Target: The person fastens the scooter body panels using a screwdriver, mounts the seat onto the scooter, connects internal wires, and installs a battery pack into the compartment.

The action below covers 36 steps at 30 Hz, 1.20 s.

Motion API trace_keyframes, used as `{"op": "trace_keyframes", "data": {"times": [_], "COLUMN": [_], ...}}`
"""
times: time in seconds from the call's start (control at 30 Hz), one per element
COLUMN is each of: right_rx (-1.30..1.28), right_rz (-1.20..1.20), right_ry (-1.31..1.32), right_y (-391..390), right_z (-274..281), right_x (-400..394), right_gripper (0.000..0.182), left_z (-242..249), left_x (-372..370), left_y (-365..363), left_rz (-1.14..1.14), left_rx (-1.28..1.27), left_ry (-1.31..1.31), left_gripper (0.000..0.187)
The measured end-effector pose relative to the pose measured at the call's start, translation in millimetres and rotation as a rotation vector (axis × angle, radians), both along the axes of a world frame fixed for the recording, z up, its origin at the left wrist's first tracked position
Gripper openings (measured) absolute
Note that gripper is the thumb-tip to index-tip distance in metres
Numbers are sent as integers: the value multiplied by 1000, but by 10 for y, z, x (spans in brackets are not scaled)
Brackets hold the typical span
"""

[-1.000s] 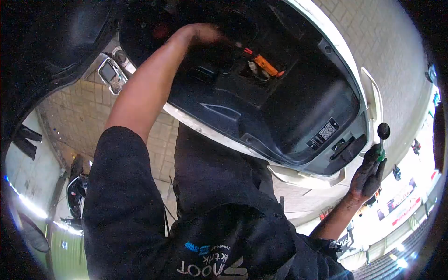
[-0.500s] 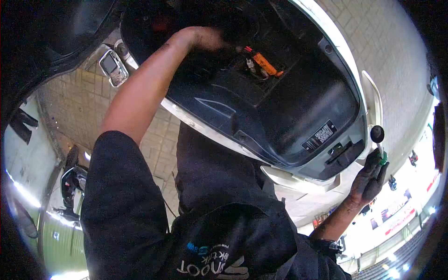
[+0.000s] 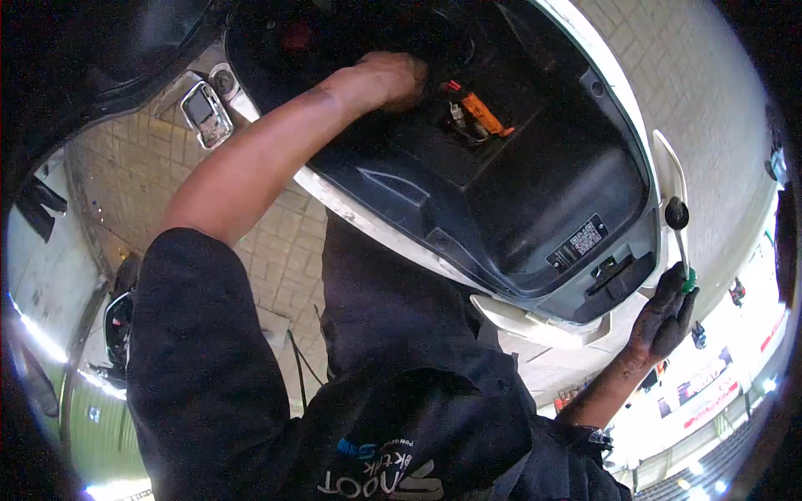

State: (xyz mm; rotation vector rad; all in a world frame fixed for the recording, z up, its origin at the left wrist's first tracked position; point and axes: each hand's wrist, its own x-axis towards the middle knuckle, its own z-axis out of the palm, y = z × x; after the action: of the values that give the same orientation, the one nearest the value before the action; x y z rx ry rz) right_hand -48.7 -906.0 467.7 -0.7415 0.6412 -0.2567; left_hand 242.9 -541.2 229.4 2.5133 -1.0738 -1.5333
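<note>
My left hand [image 3: 396, 80] is inside the dark storage compartment [image 3: 535, 225] of a white scooter. Its fingers curl downward, and their tips and whatever they grip are lost in shadow. Just right of it an orange connector-like part [image 3: 481, 112] with a red end lies beside a small pale plug [image 3: 456, 113] and some wiring. Out past the scooter's tail, my right hand [image 3: 662, 321], dark over the fingers, is closed around a tool [image 3: 682, 242] with a green part at the grip, a metal shaft and a round black end. The tool points up, close to the rear grab rail.
White body trim [image 3: 368, 221] rims the compartment, and a QR-code label [image 3: 578, 241] is on its inner wall. The pale grab rail [image 3: 543, 326] curves around the tail. The raised dark seat [image 3: 100, 58] is at upper left. Paving [image 3: 138, 188] surrounds the scooter.
My left hand has shifted slightly right and down inside the compartment, and its blur has gone. My right hand still grips the tool in nearly the same place.
</note>
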Motion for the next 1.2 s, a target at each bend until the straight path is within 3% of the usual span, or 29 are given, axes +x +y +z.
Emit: {"op": "trace_keyframes", "data": {"times": [0.13, 0.2, 0.3, 0.4, 0.47, 0.57, 0.63, 0.73, 0.83, 0.97, 1.07, 1.13, 1.2], "right_rx": [-46, -56, -43, -83, -146, -26, 26, -141, -51, -74, -39, 21, 43], "right_rz": [75, 80, 31, 17, 0, -6, -11, -12, -43, -6, -8, 6, -1], "right_ry": [-51, -30, -37, -19, 30, -6, -26, 6, -14, -18, -8, -31, -82], "right_y": [56, 54, 24, -5, -44, 40, 37, 43, 68, -3, 24, 20, -48], "right_z": [63, 68, -2, 41, 98, 204, 215, 219, 203, 124, 109, 92, 59], "right_x": [102, 77, 9, -36, 0, 110, 107, 109, 145, 107, 157, 173, 136], "right_gripper": [36, 35, 36, 36, 37, 37, 37, 38, 39, 39, 39, 39, 39], "left_z": [-41, 58, -45, -79, -30, -123, -40, 284, -78, -54, -70, -160, -793], "left_x": [-96, -128, -171, -84, -46, 16, -4, 58, 44, 19, -33, 58, -15], "left_y": [72, 27, -71, -22, -70, -25, -20, -67, 3, 70, 16, 15, 31], "left_rz": [95, 273, 312, 355, 370, 211, 440, 326, 155, 291, 392, 260, 233], "left_rx": [-126, -58, -108, -119, -72, -100, -142, -3, -62, -253, -169, -94, -176], "left_ry": [-84, 14, -131, 20, -11, 37, 102, 62, 51, 44, -13, 130, 69], "left_gripper": [28, 29, 30, 35, 39, 37, 38, 39, 36, 50, 45, 33, 39]}}
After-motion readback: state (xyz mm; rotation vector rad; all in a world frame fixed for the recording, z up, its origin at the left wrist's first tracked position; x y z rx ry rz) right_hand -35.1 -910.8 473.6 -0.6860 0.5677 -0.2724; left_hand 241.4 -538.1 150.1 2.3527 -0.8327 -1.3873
